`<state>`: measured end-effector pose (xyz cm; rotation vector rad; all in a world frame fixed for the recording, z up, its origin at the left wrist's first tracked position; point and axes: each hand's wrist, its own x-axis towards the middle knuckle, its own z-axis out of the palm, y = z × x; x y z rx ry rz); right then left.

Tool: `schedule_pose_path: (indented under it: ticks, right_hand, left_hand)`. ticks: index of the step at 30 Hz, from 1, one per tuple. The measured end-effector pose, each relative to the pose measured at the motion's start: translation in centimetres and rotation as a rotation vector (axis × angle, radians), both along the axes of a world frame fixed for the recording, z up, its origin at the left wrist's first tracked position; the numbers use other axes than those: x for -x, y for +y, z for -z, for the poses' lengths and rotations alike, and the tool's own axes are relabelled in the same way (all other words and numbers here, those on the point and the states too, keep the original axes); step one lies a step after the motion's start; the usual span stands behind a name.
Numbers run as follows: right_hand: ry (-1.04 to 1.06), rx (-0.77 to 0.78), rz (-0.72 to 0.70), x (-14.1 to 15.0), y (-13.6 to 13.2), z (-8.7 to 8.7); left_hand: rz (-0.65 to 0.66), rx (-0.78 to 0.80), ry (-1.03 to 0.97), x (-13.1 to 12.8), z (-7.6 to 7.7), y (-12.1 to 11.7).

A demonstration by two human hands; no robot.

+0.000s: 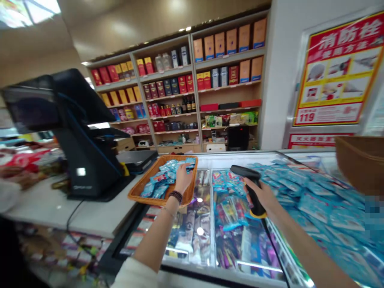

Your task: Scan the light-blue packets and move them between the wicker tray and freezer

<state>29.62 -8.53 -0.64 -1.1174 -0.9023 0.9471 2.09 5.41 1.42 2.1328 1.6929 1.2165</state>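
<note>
My left hand (pixel 183 179) reaches into an orange-brown wicker basket (pixel 136 195), near its right side. Its fingers curl down onto one of the small blue packets (pixel 189 161), and their tips are partly hidden. More blue packets (pixel 160 180) lie loose in the basket, some with red print. My right hand (pixel 264 196) is wrapped around the handle of a black barcode scanner (pixel 247 173) with a yellow ring at its base. The scanner is raised over the glass-topped case, its head pointing left and its cable running down toward me.
Under the glass of the case (pixel 211 224) lie many wrapped goods. A large heap of blue packets (pixel 315 204) covers the right side, beside a brown container (pixel 360 164). At left stands a black till (pixel 87 160) on a pale counter (pixel 57 216). Stocked shelves (pixel 168 72) line the back wall.
</note>
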Motion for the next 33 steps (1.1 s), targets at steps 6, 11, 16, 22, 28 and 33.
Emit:
schedule_pose_path:
  ticks: [6,11,16,22,28,33]
  right_hand:
    - [-0.025,0.028,-0.175,5.7,1.9,3.0]
    - [-0.059,0.076,-0.205,6.2,1.7,5.0]
    - [-0.005,0.101,-0.126,5.0,1.6,5.5]
    - [0.020,0.101,-0.121,5.3,1.2,5.2]
    - [0.013,0.101,-0.106,5.6,1.1,4.7]
    - [-0.008,0.105,-0.128,5.4,1.1,4.9]
  left_hand:
    - [-0.333,0.341,0.421,6.1,1.6,-1.6]
    - [-0.355,0.345,0.511,6.9,1.5,-1.0]
    - [-0.217,0.342,0.558,5.7,1.6,-1.8]
    - [-0.192,0.223,0.572,5.4,1.0,-2.5]
    - [-0.281,0.357,0.664,8.0,-0.2,-1.5]
    - [-0.216,0.326,0.729,8.6,0.4,-1.9]
